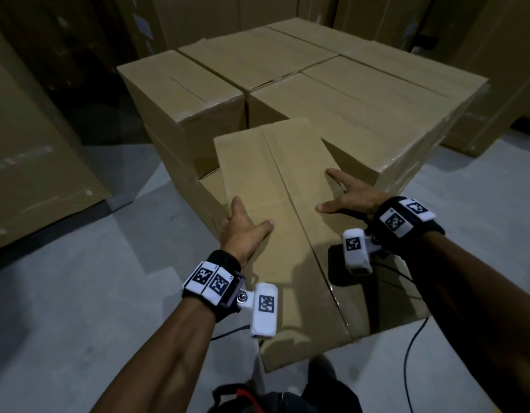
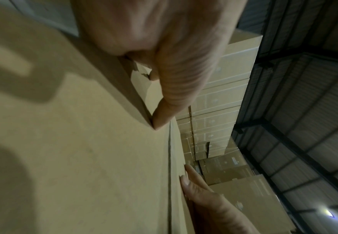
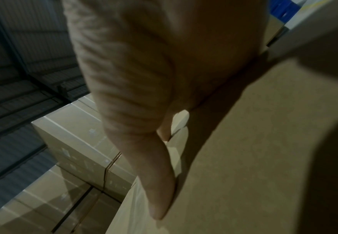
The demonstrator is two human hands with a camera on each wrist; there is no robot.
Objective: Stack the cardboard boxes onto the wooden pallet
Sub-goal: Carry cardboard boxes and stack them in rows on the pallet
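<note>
A long cardboard box (image 1: 287, 234) is held level between my hands, its far end over the edge of a stack of boxes (image 1: 362, 93) two layers high. My left hand (image 1: 242, 228) grips its left edge, thumb on top and fingers down the side. In the left wrist view the thumb (image 2: 174, 95) presses the box top (image 2: 84, 142). My right hand (image 1: 347, 198) lies spread at the right edge with its fingers straight. In the right wrist view a straight finger (image 3: 154, 174) rests along the box (image 3: 244, 158). No pallet is visible under the stack.
Tall walls of cartons stand at the left (image 1: 25, 162) and behind the stack. Grey concrete floor (image 1: 79, 293) lies to the left and right. A black cable (image 1: 412, 347) hangs below the box, and a black bag with a red strap (image 1: 257, 397) is at my feet.
</note>
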